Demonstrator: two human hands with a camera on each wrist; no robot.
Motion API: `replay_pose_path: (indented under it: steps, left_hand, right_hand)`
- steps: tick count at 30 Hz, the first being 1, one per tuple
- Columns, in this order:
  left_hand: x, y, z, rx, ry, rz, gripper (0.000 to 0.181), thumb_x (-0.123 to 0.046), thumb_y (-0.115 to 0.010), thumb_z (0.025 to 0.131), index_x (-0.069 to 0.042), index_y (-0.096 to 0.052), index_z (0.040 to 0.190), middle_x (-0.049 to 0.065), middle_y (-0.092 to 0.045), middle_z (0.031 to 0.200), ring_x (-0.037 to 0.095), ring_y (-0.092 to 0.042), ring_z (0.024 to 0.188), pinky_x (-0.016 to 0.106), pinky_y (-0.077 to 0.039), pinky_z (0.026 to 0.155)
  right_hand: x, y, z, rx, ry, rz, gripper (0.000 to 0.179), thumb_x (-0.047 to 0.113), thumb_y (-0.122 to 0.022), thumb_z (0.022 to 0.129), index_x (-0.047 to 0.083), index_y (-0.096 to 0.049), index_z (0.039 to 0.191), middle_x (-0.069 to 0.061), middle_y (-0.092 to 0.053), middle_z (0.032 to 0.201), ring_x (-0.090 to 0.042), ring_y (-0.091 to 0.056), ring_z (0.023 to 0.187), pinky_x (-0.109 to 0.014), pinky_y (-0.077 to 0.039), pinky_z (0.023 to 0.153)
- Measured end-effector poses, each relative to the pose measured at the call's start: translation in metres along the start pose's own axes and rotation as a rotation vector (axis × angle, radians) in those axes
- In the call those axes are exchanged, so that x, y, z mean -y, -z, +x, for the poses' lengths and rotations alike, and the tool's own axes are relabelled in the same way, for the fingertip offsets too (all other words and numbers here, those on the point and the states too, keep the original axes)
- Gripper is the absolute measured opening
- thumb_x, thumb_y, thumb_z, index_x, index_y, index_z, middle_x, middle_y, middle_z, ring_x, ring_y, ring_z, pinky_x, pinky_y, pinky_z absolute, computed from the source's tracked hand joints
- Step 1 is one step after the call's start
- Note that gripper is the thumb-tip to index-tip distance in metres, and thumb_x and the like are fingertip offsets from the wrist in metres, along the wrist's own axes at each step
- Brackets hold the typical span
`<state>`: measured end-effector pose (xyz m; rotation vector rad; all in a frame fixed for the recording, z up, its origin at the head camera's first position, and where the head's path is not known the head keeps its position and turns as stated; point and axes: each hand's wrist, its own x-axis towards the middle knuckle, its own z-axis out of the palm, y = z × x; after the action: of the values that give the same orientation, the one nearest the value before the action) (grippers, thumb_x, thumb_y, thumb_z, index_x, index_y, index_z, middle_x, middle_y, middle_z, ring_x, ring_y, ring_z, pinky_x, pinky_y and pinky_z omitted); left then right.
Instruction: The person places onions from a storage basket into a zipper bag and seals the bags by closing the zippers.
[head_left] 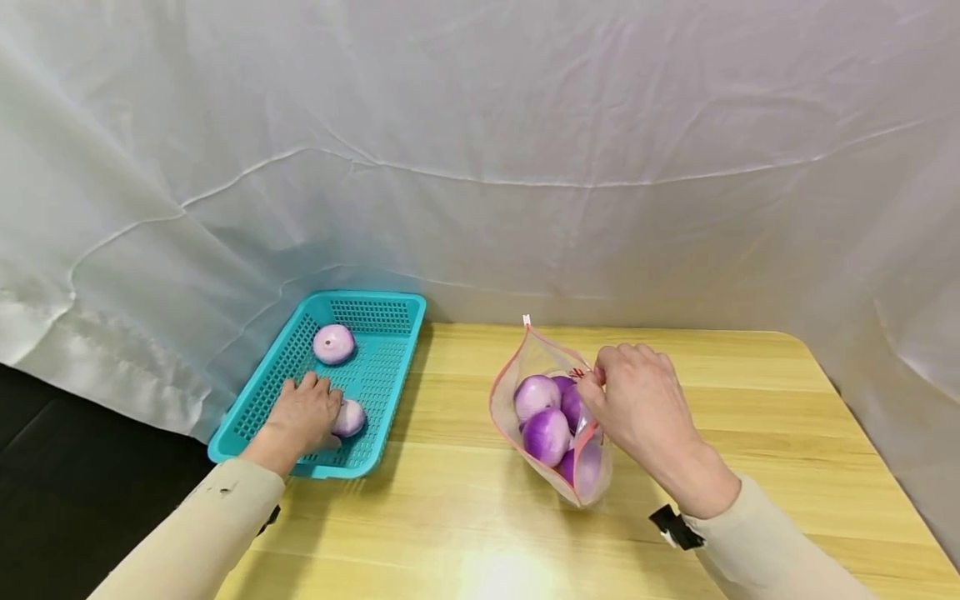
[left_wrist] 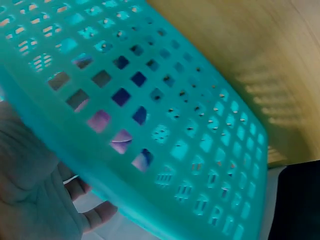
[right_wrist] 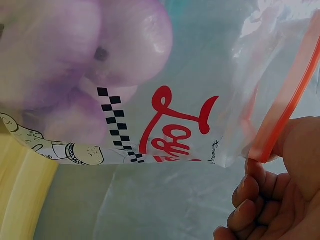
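Note:
A purple onion [head_left: 348, 418] lies in the near part of the turquoise basket [head_left: 411, 375]. My left hand [head_left: 303, 412] is down in the basket at the left side of this onion, its fingers loosely spread; any contact is hard to make out. In the left wrist view the basket wall hides part of the left hand [left_wrist: 35, 185]. Another onion [head_left: 333, 344] sits farther back in the basket. My right hand [head_left: 641, 404] pinches the red-edged rim of a clear zip bag [right_wrist: 200, 65], which stands with its mouth open. Several purple onions [head_left: 546, 437] fill the bag.
The basket and bag stand on a wood-grain table [head_left: 450, 467], the basket at its left end. A pale cloth [head_left: 480, 167] hangs behind and at both sides. A dark surface [head_left: 90, 475] lies left of the table.

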<state>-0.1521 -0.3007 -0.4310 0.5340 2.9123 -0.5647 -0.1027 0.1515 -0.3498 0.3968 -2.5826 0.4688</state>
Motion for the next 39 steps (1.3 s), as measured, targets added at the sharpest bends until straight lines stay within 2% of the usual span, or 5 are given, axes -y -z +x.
replay_pose_path:
  steps: [9,16,19,28,39]
  left_hand:
    - [0.003,-0.015,0.007,-0.091,-0.011,0.013,0.070,-0.049,-0.090,0.079,-0.003,-0.062,0.124,0.021,-0.061,0.115,0.041,-0.054,0.108,0.059,-0.047,0.087]
    - [0.001,-0.019,0.012,-0.110,0.000,-0.007,0.074,-0.044,-0.092,0.078,-0.001,-0.058,0.128,0.024,-0.061,0.120,0.044,-0.054,0.115,0.064,-0.046,0.094]
    - [0.002,-0.023,0.015,-0.144,-0.004,0.011,0.075,-0.044,-0.094,0.076,-0.001,-0.058,0.126,0.024,-0.061,0.119,0.044,-0.054,0.114,0.064,-0.046,0.094]
    - [0.009,-0.030,0.024,-0.368,-0.008,0.012,0.084,-0.047,-0.096,0.068,0.001,-0.053,0.122,0.025,-0.054,0.117,0.044,-0.051,0.113,0.061,-0.047,0.095]
    - [0.013,-0.018,0.036,-0.566,0.006,-0.034,0.090,-0.043,-0.097,0.069,0.003,-0.051,0.130,0.028,-0.055,0.121,0.047,-0.053,0.111,0.061,-0.047,0.095]
  right_hand:
    - [0.001,0.000,0.000,0.013,-0.006,0.000,0.017,0.008,-0.061,0.081,0.013,-0.054,0.067,-0.001,-0.051,0.063,-0.025,-0.047,0.063,-0.045,-0.041,0.068]
    - [0.000,-0.001,0.000,0.009,-0.008,0.005,0.016,0.010,-0.061,0.080,0.014,-0.053,0.067,0.000,-0.049,0.063,-0.025,-0.046,0.063,-0.043,-0.040,0.067]
    - [0.000,-0.001,0.000,0.010,-0.007,0.005,0.017,0.010,-0.061,0.080,0.014,-0.053,0.066,0.000,-0.050,0.063,-0.025,-0.046,0.063,-0.043,-0.039,0.066]
    - [0.001,-0.001,0.000,0.015,-0.013,0.007,0.017,0.009,-0.062,0.081,0.014,-0.053,0.067,0.000,-0.051,0.063,-0.025,-0.048,0.064,-0.042,-0.039,0.066]
    - [0.001,0.000,0.000,0.012,-0.010,0.006,0.018,0.008,-0.061,0.081,0.014,-0.052,0.066,0.000,-0.049,0.062,-0.025,-0.047,0.063,-0.042,-0.039,0.066]
